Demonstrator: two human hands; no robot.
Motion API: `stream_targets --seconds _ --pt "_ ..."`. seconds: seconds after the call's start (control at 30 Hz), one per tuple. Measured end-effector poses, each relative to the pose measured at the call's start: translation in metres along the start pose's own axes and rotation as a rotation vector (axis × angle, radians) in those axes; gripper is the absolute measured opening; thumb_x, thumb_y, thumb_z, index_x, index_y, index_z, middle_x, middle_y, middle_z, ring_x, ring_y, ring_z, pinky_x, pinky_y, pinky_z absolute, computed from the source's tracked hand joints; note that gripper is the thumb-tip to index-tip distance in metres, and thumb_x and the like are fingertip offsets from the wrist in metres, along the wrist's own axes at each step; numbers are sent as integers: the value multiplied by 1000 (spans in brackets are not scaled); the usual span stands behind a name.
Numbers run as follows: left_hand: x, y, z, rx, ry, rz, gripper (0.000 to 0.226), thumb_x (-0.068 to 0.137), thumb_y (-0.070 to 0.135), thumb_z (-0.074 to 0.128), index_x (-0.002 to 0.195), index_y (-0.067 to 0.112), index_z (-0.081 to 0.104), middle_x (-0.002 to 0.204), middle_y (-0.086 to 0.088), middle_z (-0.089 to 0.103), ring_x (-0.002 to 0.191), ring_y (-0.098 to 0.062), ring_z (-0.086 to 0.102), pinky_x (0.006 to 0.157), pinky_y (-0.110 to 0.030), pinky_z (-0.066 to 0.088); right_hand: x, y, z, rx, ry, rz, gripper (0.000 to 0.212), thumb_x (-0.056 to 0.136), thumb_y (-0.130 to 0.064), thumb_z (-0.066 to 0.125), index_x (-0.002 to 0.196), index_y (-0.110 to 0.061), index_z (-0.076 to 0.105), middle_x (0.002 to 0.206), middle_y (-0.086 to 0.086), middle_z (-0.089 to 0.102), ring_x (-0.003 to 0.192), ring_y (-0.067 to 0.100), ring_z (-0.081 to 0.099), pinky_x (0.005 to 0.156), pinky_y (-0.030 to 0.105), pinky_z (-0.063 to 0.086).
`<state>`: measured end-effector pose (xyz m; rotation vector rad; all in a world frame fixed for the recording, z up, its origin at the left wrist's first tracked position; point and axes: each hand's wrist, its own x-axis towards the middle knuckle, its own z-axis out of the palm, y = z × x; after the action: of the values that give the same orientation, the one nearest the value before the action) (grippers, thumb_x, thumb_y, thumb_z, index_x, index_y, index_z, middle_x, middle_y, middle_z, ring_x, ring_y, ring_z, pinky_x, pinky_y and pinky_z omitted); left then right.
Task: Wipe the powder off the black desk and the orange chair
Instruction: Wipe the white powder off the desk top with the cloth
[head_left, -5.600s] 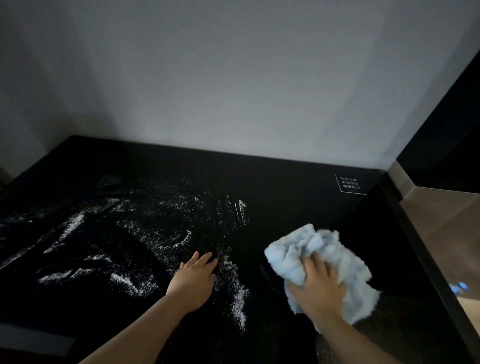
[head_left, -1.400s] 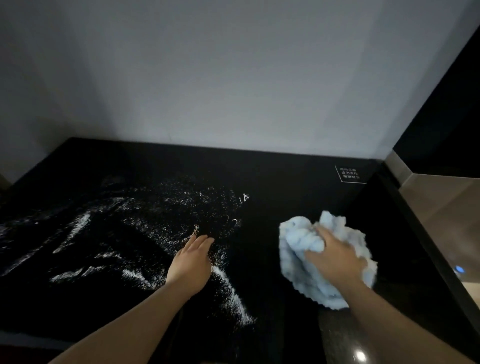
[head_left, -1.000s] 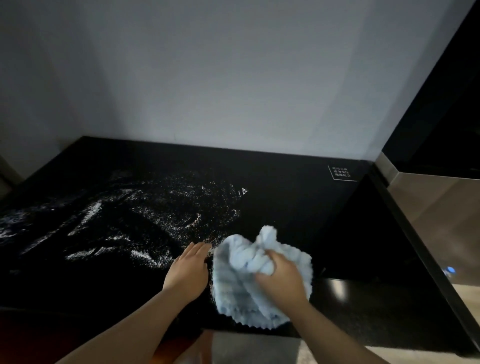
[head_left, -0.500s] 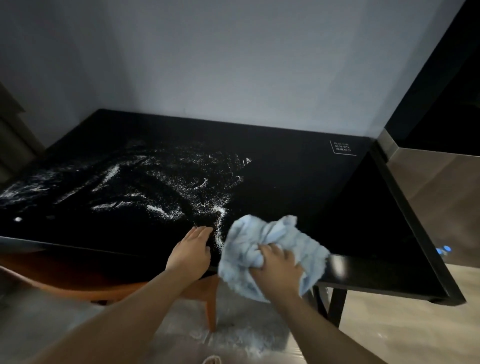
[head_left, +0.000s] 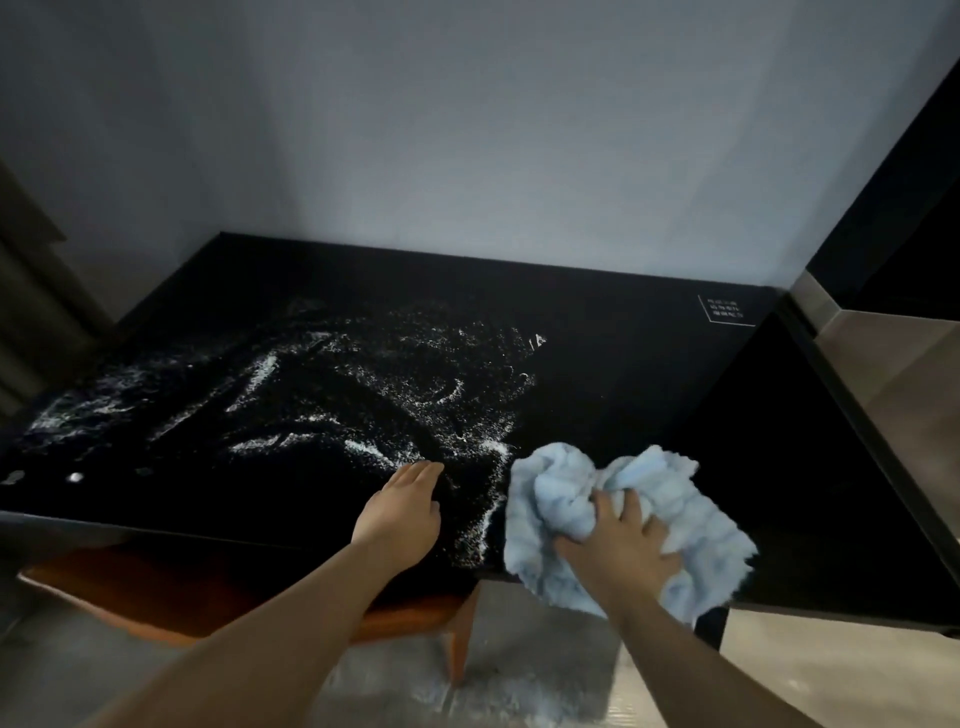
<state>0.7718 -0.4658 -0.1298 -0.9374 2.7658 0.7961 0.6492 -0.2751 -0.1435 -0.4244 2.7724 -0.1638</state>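
We see a dim room, lit softly from above and ahead: the wall is brightest in its middle and falls to grey shadow at the left and top corners. The black desk swallows most light, so the white powder stands out sharply against it. Two small glints sit near the desk's left front edge. The chair under the desk lies in deep shadow. The floor at the bottom is smeared and soft. The wide lens bends straight edges near the right border, and the forearms stretch large toward the lower corners.
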Motion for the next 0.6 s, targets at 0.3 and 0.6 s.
stream_targets --seconds 0.3,0.6 --pt "41 -16 -8 29 -88 122 54 99 19 34 150 22 17 158 7 14 146 -13 3 117 -31 15 24 -18 -33 707 501 -182 37 79 -20 68 112 -7 54 109 6 61 103 25 60 87 24 45" --pt "72 1 -5 127 -127 152 54 99 23 34 150 23 16 158 7 10 146 -15 -2 118 -38 14 42 -27 -9 157 173 -83 40 79 -60 57 110 -35 55 121 -11 51 119 21 45 90 39 37"
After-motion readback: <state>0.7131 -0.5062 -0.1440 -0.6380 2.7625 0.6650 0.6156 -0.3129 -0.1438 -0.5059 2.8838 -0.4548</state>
